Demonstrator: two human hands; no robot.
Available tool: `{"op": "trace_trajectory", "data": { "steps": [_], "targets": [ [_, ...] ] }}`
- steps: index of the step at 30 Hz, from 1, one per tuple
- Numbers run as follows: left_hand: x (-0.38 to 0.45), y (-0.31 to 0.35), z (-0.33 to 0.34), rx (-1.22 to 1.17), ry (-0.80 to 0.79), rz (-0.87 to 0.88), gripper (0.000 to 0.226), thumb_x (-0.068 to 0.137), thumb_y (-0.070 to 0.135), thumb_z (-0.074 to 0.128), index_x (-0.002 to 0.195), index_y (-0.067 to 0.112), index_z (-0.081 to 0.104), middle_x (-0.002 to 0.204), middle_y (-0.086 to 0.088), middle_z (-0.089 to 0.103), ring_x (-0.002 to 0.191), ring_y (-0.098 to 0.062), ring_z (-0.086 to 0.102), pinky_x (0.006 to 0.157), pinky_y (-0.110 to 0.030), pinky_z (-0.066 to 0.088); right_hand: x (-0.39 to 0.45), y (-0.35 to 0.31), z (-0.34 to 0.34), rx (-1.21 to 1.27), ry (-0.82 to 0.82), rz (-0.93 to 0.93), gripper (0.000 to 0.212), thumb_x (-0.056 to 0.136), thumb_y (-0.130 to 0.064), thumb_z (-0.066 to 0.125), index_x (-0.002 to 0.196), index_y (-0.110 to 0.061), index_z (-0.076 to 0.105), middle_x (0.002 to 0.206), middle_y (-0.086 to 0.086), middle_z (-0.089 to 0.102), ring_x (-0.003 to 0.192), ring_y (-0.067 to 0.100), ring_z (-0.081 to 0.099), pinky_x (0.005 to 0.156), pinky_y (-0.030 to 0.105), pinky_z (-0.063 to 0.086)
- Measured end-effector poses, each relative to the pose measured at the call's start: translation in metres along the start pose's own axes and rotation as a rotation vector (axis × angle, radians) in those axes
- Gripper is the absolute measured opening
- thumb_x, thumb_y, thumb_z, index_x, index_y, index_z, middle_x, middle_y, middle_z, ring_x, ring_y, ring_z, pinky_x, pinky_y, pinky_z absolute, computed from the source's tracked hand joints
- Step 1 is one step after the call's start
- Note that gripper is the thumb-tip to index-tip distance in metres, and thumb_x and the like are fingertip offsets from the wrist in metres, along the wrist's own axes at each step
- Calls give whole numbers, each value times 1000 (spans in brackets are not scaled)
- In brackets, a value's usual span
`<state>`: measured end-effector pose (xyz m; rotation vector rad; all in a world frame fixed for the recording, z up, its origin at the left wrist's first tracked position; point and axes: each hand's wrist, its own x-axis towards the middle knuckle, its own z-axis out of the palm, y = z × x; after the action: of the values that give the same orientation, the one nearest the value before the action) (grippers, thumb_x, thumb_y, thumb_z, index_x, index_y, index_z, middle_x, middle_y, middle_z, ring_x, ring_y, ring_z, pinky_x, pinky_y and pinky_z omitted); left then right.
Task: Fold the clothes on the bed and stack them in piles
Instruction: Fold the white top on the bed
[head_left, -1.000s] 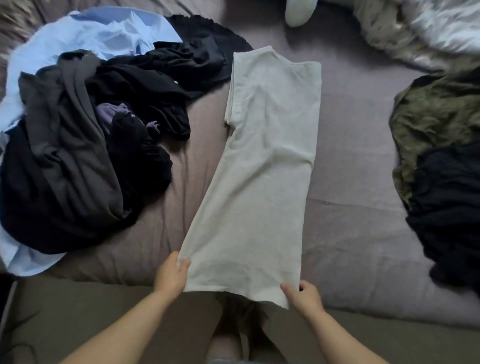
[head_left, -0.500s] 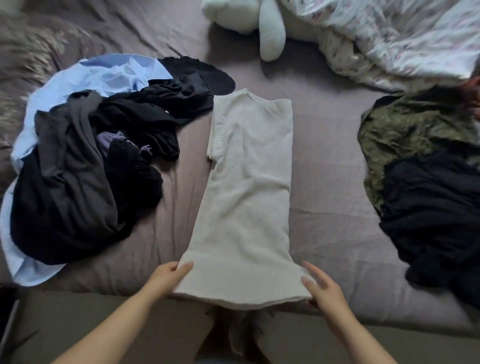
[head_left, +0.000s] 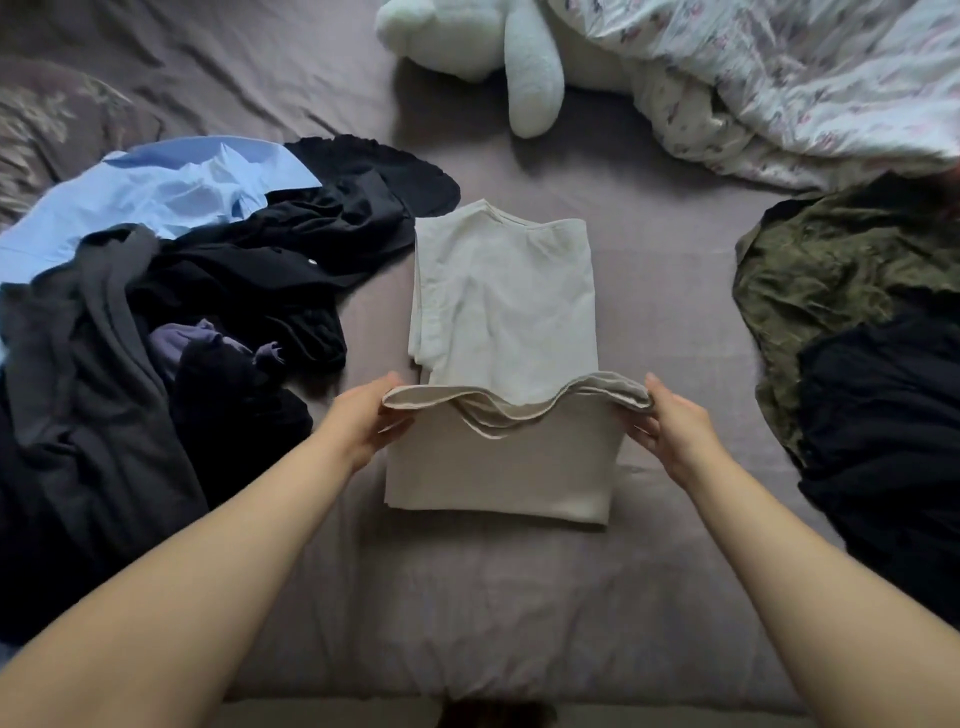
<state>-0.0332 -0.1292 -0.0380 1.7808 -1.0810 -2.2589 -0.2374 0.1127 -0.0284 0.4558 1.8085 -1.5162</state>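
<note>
Hands grip the hem of a cream shirt (head_left: 506, 312) on the bed (head_left: 654, 291) — left hand (head_left: 366, 421) and right hand (head_left: 675, 426) each pinching a corner, lifted over the lower half.

The light is dim, soft and cool, with no glare. Faint shadows lie beside the plush toy (head_left: 524, 67) and under the raised fold of the beige shirt (head_left: 504, 312). The wide lens bends the edges and stretches the forearms. Dark clothes (head_left: 104, 389) lose detail; the far right corner is slightly blurred.
</note>
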Motion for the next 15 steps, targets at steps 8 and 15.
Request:
{"op": "trace_trajectory", "data": {
  "steps": [8, 15],
  "targets": [
    [46, -74, -1, 677, 428, 114, 57, 88, 40, 61, 135, 11, 46, 133, -16, 44, 120, -35, 48, 102, -36, 37, 28, 76, 11, -608, 200, -14, 58, 87, -28, 69, 134, -2, 46, 129, 15, 56, 115, 28, 55, 90, 29, 40],
    [35, -108, 1, 641, 367, 10, 76, 66, 58, 71, 119, 6, 53, 123, -16, 57, 113, -34, 55, 94, -35, 45, 13, 119, -7, -471, 41, 251, 37, 87, -32, 68, 111, -3, 62, 105, 12, 66, 91, 24, 62, 72, 32, 49]
  ]
}}
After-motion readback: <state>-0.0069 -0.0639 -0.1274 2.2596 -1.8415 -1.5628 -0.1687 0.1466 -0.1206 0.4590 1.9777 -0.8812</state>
